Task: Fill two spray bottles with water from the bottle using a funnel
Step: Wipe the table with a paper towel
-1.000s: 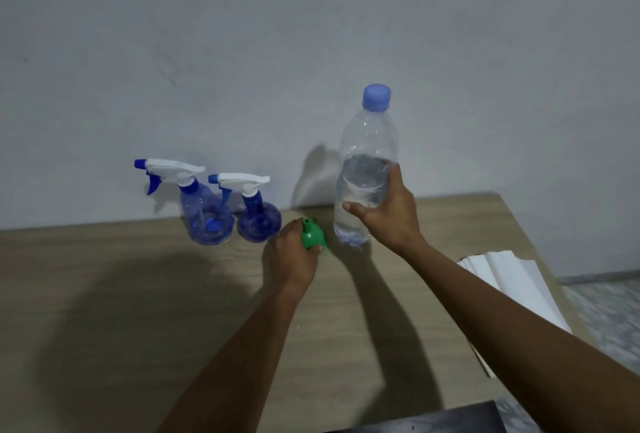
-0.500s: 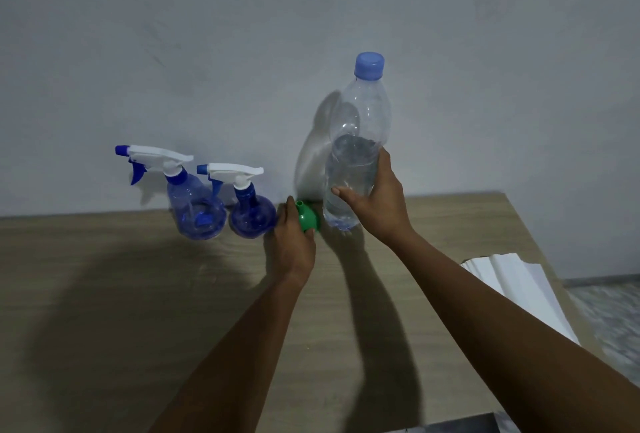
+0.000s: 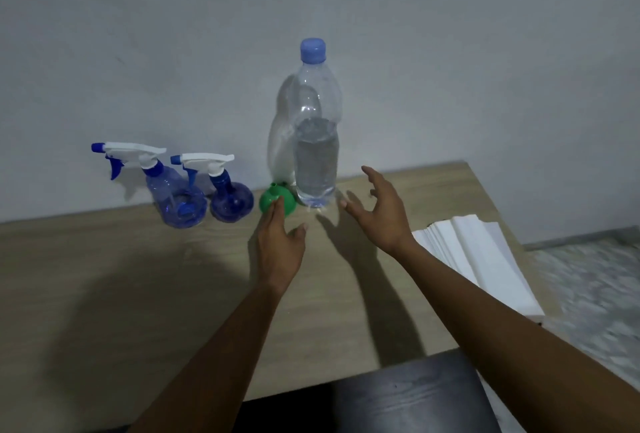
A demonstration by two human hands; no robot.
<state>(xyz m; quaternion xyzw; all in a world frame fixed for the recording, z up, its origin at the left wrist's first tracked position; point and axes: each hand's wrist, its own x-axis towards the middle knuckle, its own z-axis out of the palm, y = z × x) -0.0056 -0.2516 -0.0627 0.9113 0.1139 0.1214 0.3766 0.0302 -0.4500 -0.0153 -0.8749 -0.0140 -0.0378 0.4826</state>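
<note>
Small green plastic funnel (image 3: 277, 200) just left of tall clear plastic water bottle with blue cap (image 3: 317, 155) on wooden counter (image 3: 138, 276), spout up; left hand (image 3: 280, 245) nearer, spread, fingertips at funnel; right hand (image 3: 381, 214) spread, empty, just right of bottle

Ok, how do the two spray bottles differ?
The left spray bottle has a paler, more see-through blue body; the right spray bottle is darker blue. The left one stands taller, the right one shorter. The right one sits beside the green funnel; the left one is farther from it. Both stand upright with white trigger heads and blue nozzles pointing left.
</note>
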